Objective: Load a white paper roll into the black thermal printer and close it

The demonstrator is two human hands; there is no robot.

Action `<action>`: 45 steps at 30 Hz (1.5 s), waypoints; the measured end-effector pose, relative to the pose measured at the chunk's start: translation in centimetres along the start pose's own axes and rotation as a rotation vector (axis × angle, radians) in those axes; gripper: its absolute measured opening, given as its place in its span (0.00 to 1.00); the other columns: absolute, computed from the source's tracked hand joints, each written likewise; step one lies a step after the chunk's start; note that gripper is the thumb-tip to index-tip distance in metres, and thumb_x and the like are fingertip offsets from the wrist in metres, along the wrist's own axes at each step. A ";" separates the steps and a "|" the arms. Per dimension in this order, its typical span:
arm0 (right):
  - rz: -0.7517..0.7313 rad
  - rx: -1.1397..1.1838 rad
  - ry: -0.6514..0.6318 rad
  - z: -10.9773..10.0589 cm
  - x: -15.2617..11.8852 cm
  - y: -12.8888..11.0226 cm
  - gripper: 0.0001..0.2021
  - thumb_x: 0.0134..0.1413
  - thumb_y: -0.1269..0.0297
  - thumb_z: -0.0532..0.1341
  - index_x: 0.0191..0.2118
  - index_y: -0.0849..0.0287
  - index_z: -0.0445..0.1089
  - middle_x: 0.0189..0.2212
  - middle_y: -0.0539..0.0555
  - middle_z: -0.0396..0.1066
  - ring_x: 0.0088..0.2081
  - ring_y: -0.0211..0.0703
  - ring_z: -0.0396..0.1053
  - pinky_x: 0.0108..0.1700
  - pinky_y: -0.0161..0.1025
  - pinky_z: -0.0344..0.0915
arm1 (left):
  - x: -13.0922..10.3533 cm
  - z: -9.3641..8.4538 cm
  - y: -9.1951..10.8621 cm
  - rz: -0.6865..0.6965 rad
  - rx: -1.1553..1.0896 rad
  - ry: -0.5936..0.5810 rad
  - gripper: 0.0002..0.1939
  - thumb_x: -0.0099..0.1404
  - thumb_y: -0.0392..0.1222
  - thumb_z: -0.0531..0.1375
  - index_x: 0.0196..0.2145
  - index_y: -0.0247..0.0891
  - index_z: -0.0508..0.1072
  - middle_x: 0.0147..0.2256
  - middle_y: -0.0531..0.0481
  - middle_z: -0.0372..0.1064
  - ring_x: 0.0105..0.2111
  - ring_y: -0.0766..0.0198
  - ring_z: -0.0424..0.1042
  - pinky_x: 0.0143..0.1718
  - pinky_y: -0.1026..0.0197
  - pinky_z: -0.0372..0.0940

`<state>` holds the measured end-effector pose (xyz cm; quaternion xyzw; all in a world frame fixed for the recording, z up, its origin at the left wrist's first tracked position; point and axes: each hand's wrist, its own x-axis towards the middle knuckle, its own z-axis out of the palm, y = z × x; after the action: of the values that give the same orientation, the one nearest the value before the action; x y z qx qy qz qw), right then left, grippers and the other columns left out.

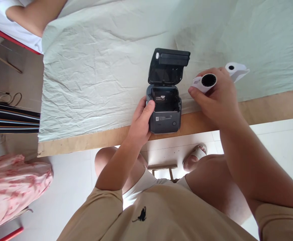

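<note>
A small dark grey label printer point(164, 122) has its black lid point(167, 68) swung up, so its hollow paper bay shows. My left hand point(142, 117) is closed around the printer's left side, thumb over the edge of the bay. To the right, my right hand point(218, 92) grips a white paper roll point(203, 85) with a dark core, its loose end toward the printer. The roll is apart from the printer. Just beyond my right hand lies a second, smaller white paper roll point(234, 68) with a strip unwound, partly hidden by the fingers.
A pale green cloth point(98, 77) covers the table, whose wooden edge point(86, 137) runs along my side. Another person's arm point(36, 16) rests at the far left corner. Pink patterned fabric point(13, 190) and dark stacked strips point(13, 117) are at the left.
</note>
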<state>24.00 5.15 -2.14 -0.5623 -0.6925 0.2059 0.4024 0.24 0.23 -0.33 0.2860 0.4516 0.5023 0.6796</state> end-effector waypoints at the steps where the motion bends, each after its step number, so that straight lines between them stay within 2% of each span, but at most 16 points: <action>1: -0.014 -0.080 0.002 0.1 -0.2 0.1 0.09 0.65 0.57 0.68 0.48 0.48 0.72 0.46 0.60 0.78 0.52 0.59 0.76 0.53 0.59 0.77 | 0.0 0.0 0.0 0.003 0.000 0.002 0.26 0.68 0.64 0.74 0.53 0.44 0.79 0.51 0.48 0.87 0.60 0.48 0.86 0.57 0.51 0.83; 4: 0.000 -0.184 -0.013 0.1 -0.6 -0.1 0.20 0.59 0.60 0.71 0.56 0.48 0.74 0.51 0.60 0.81 0.53 0.63 0.79 0.56 0.64 0.78 | -0.1 0.0 0.0 0.006 0.007 0.009 0.26 0.68 0.64 0.74 0.52 0.44 0.79 0.52 0.48 0.86 0.61 0.47 0.85 0.58 0.51 0.83; 7: -0.029 -0.213 -0.053 -0.6 -1.1 -0.9 0.30 0.59 0.61 0.72 0.66 0.49 0.70 0.57 0.61 0.82 0.59 0.68 0.80 0.61 0.70 0.77 | 0.0 -0.1 -0.1 0.000 0.015 0.009 0.26 0.68 0.64 0.74 0.53 0.44 0.79 0.51 0.48 0.86 0.60 0.47 0.85 0.58 0.51 0.83; 10: -0.160 -0.273 0.104 -2.5 -1.2 -1.2 0.22 0.71 0.54 0.67 0.66 0.47 0.72 0.59 0.60 0.80 0.65 0.70 0.78 0.68 0.74 0.72 | -0.1 0.0 0.0 0.000 0.019 -0.004 0.27 0.68 0.65 0.74 0.53 0.44 0.79 0.51 0.49 0.87 0.59 0.48 0.86 0.57 0.52 0.83; 13: -0.178 -0.371 0.296 -4.2 -1.0 0.2 0.15 0.78 0.56 0.60 0.64 0.45 0.74 0.58 0.61 0.77 0.66 0.67 0.76 0.70 0.71 0.71 | -0.2 0.1 0.1 0.002 0.014 0.000 0.27 0.67 0.65 0.74 0.53 0.44 0.79 0.53 0.49 0.86 0.59 0.49 0.86 0.56 0.52 0.83; 19: -0.021 -0.378 0.203 -4.4 0.0 5.9 0.27 0.64 0.49 0.76 0.65 0.45 0.72 0.64 0.65 0.69 0.65 0.68 0.74 0.71 0.70 0.73 | -0.1 0.1 0.1 -0.006 0.015 -0.017 0.28 0.67 0.64 0.75 0.53 0.44 0.79 0.55 0.48 0.86 0.59 0.49 0.86 0.55 0.53 0.83; 22: 0.025 -0.318 0.209 -4.4 0.2 6.5 0.22 0.64 0.51 0.76 0.59 0.45 0.75 0.58 0.61 0.73 0.61 0.68 0.77 0.66 0.70 0.76 | 0.1 -0.1 0.0 -0.004 0.040 -0.020 0.27 0.67 0.65 0.75 0.53 0.44 0.79 0.53 0.48 0.87 0.59 0.48 0.86 0.54 0.53 0.84; 25: 0.045 -0.252 0.229 -4.7 0.0 4.4 0.19 0.67 0.57 0.72 0.60 0.41 0.74 0.52 0.55 0.77 0.57 0.65 0.80 0.59 0.65 0.80 | 0.0 -0.2 -0.2 0.013 0.053 -0.025 0.26 0.67 0.65 0.74 0.52 0.45 0.78 0.52 0.47 0.87 0.59 0.47 0.86 0.54 0.52 0.84; 27: 0.007 -0.179 0.261 -4.7 -0.4 1.8 0.26 0.68 0.61 0.69 0.68 0.38 0.68 0.58 0.54 0.76 0.59 0.62 0.80 0.55 0.58 0.81 | 0.0 -0.2 -0.2 0.019 0.054 -0.025 0.27 0.68 0.65 0.74 0.53 0.45 0.78 0.52 0.47 0.86 0.60 0.47 0.86 0.55 0.52 0.83; 29: -0.083 -0.094 0.268 -4.0 -1.0 -1.2 0.31 0.68 0.62 0.67 0.73 0.37 0.62 0.71 0.55 0.69 0.63 0.57 0.78 0.50 0.51 0.81 | -0.1 -0.2 -0.2 0.024 0.055 -0.021 0.27 0.68 0.65 0.74 0.53 0.44 0.79 0.53 0.47 0.86 0.61 0.47 0.85 0.56 0.52 0.83; 31: -0.187 -0.064 0.192 -2.7 -1.6 -4.0 0.33 0.66 0.60 0.69 0.73 0.41 0.61 0.73 0.58 0.69 0.61 0.56 0.81 0.46 0.50 0.81 | -0.1 -0.1 -0.2 0.035 0.056 -0.019 0.27 0.68 0.65 0.74 0.53 0.44 0.79 0.54 0.47 0.86 0.62 0.47 0.84 0.57 0.52 0.83; 34: -0.318 -0.154 0.119 -0.2 -2.0 -6.5 0.21 0.66 0.63 0.67 0.63 0.47 0.72 0.56 0.57 0.84 0.50 0.55 0.85 0.46 0.52 0.78 | -0.1 -0.1 -0.2 0.074 0.055 -0.041 0.26 0.69 0.65 0.73 0.53 0.45 0.80 0.54 0.47 0.86 0.64 0.46 0.83 0.58 0.52 0.82; 36: -0.356 -0.213 0.097 1.1 -2.0 -7.0 0.11 0.67 0.69 0.63 0.51 0.50 0.76 0.47 0.55 0.87 0.44 0.53 0.85 0.47 0.52 0.76 | -0.2 -0.1 0.0 0.089 0.056 -0.058 0.25 0.70 0.65 0.73 0.53 0.45 0.81 0.54 0.47 0.86 0.64 0.46 0.83 0.59 0.52 0.82; 40: -0.350 -0.187 0.003 1.6 -1.5 -6.8 0.12 0.66 0.76 0.59 0.37 0.51 0.74 0.47 0.52 0.89 0.43 0.50 0.86 0.50 0.50 0.74 | -0.3 -0.1 0.2 0.069 0.078 -0.065 0.25 0.69 0.66 0.73 0.51 0.44 0.82 0.53 0.46 0.86 0.65 0.45 0.82 0.61 0.51 0.81; 42: -0.324 -0.195 -0.042 1.1 -1.5 -7.0 0.13 0.68 0.75 0.60 0.34 0.50 0.73 0.48 0.50 0.88 0.47 0.52 0.85 0.52 0.51 0.72 | -0.3 -0.1 0.1 0.068 0.087 -0.056 0.25 0.69 0.66 0.73 0.50 0.45 0.82 0.53 0.46 0.86 0.65 0.45 0.81 0.61 0.50 0.81; 45: -0.344 -0.205 -0.136 0.4 -1.7 -7.6 0.13 0.67 0.73 0.61 0.32 0.49 0.74 0.42 0.49 0.87 0.45 0.52 0.84 0.50 0.52 0.71 | -0.3 -0.2 0.0 0.085 0.061 -0.076 0.27 0.69 0.70 0.70 0.48 0.44 0.81 0.53 0.46 0.86 0.64 0.45 0.81 0.60 0.50 0.81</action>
<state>19.12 1.47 2.66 -0.4585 -0.8212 0.1003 0.3247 0.10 -0.04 -0.35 0.3443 0.4279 0.5056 0.6654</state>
